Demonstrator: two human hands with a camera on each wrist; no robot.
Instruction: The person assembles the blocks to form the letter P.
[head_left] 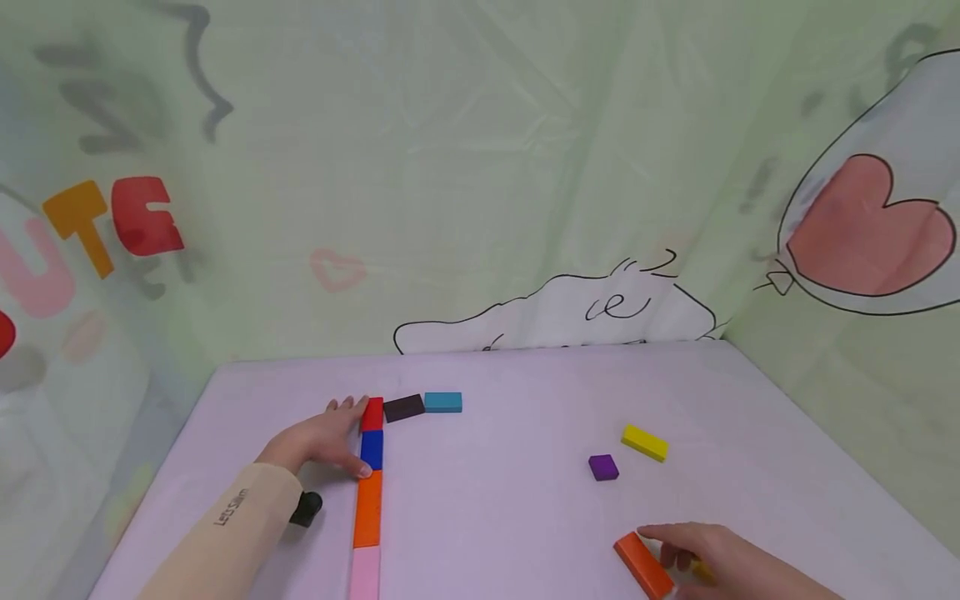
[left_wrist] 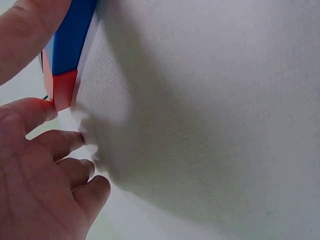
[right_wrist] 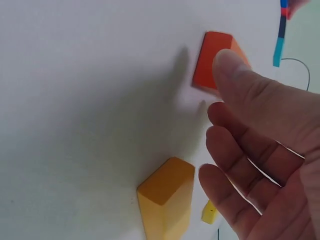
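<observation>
My left hand (head_left: 322, 442) lies at a row of blocks, its index fingertip against the end of the red block (head_left: 372, 414). Its thumb rests where the blue block (head_left: 372, 450) meets a long orange block (head_left: 367, 508); the other fingers spread loosely, nearly straight. A pink block (head_left: 365, 573) continues the row toward me. On the right, my right hand (head_left: 716, 558) pinches a red-orange block (head_left: 641, 562) lengthwise, index finger at its far end and thumb at the near one. Beneath that hand lies a yellow-orange block (right_wrist: 165, 195).
A black block (head_left: 404, 408) and a light blue block (head_left: 443, 402) extend rightward from the red one. A purple block (head_left: 603, 467) and a yellow block (head_left: 645, 443) lie on the right half of the white table (head_left: 495, 483). Printed cloth (head_left: 480, 167) hangs behind.
</observation>
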